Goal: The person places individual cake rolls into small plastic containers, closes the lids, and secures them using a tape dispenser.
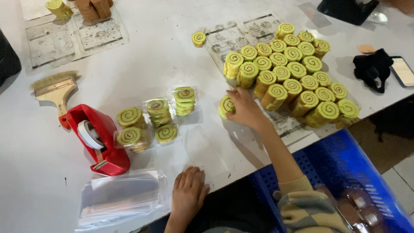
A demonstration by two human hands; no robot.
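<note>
My right hand (244,108) reaches out over the white table (172,64) and closes on a short stack of yellow-green spiral discs (225,106) at the near left of a big cluster of the same stacks (293,80). My left hand (188,194) rests flat at the table's near edge, fingers together, holding nothing, just right of a pile of clear plastic bags (123,196). Several bagged stacks of discs (157,118) lie between the hands and a red tape dispenser (97,140).
A wooden-handled brush (56,88) lies left of the dispenser. Printed sheets (73,36) lie at far left under brown blocks (92,8). One loose disc stack (199,39) sits apart. A black cloth (373,69) and phone (403,71) lie far right. A blue crate (345,172) stands below the table.
</note>
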